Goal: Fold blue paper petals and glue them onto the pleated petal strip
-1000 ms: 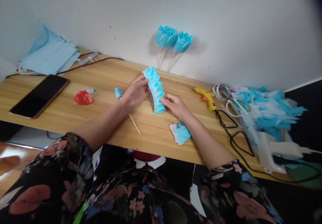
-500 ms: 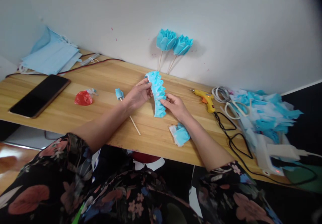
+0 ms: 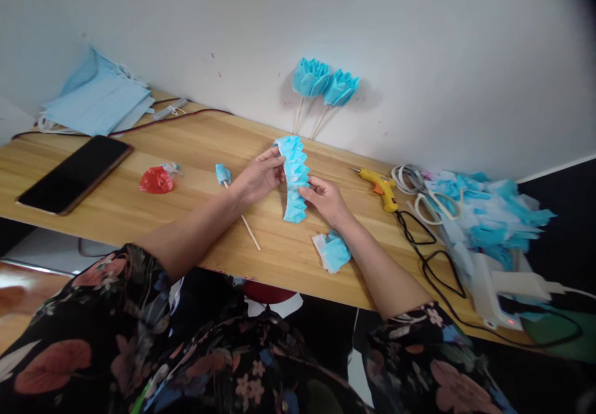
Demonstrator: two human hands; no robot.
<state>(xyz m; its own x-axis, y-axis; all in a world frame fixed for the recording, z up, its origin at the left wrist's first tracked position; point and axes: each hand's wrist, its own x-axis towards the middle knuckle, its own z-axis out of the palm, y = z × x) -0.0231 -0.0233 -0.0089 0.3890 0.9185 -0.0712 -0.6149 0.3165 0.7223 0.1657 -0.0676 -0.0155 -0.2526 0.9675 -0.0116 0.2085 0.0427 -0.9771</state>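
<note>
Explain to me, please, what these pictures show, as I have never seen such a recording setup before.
There is no robot: a person uses two bare hands, and all pictures come from one camera on the head, looking forward and down. The left hand and right hand hold a pleated blue strip. On the wooden table are face masks, a phone, a crumpled red piece, a stick with a blue tip, a folded blue piece, a yellow glue gun, scissors and blue scraps. Behind, two blue flowers on sticks lean against the wall.

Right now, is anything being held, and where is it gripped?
Yes: a pleated blue strip, pinched near its upper end by the left hand, lower down by the right hand.
</note>
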